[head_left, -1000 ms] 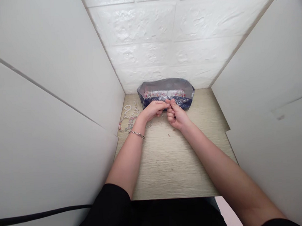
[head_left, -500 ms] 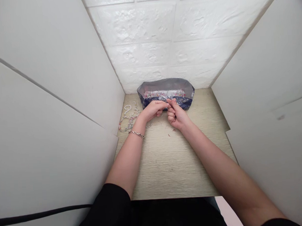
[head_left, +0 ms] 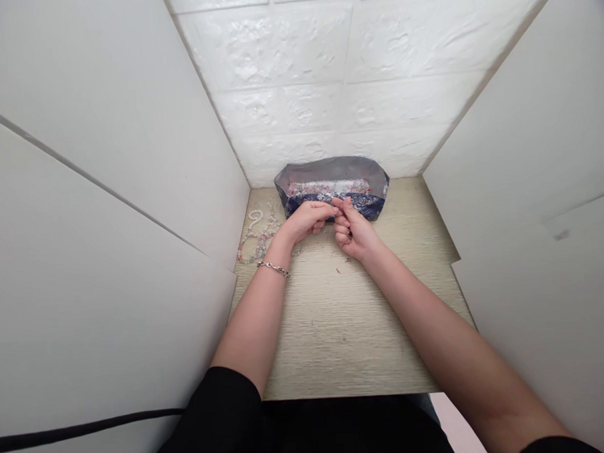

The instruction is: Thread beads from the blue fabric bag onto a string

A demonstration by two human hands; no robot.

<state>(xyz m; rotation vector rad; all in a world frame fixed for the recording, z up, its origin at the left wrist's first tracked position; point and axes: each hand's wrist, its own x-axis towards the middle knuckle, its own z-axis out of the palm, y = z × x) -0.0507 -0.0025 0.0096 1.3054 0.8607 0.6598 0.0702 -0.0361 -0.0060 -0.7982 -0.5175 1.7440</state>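
Well inside 2 side panels (head_left: 127,127), hands (head_left: 351,231) near bag (head_left: 371,207).

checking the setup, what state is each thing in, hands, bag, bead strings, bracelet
right hand: curled shut, anything held too small to tell
left hand: bent toward it, grip unclear
bag: mouth open, small colourful bits inside
bead strings: lying in curves on the table
bracelet: worn on left wrist

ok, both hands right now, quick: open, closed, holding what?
Left hand: closed in a pinch; anything held is too small to tell.
Right hand: closed, fingers curled; whether it holds anything can't be told.
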